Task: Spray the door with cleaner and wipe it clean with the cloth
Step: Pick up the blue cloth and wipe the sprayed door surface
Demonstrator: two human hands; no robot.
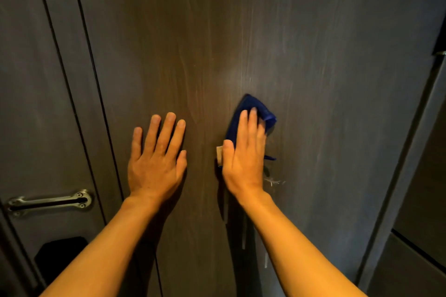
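Observation:
A dark brown wood-grain door [193, 43] fills most of the head view. My right hand [243, 154] lies flat on a blue cloth [259, 109], pressing it against the door right of centre. A small pale tag sticks out by the thumb. My left hand [156, 157] rests flat on the door with fingers spread and nothing in it. Pale streaks run down the door's right half, and white drips of cleaner [272, 181] show just below the right hand. No spray bottle is in sight.
Left of the door stands a grey frame panel with a metal swing-bar latch [49, 202] and a black fitting [60, 255] beneath it. A grey frame edge and dark panel [415, 176] border the door on the right.

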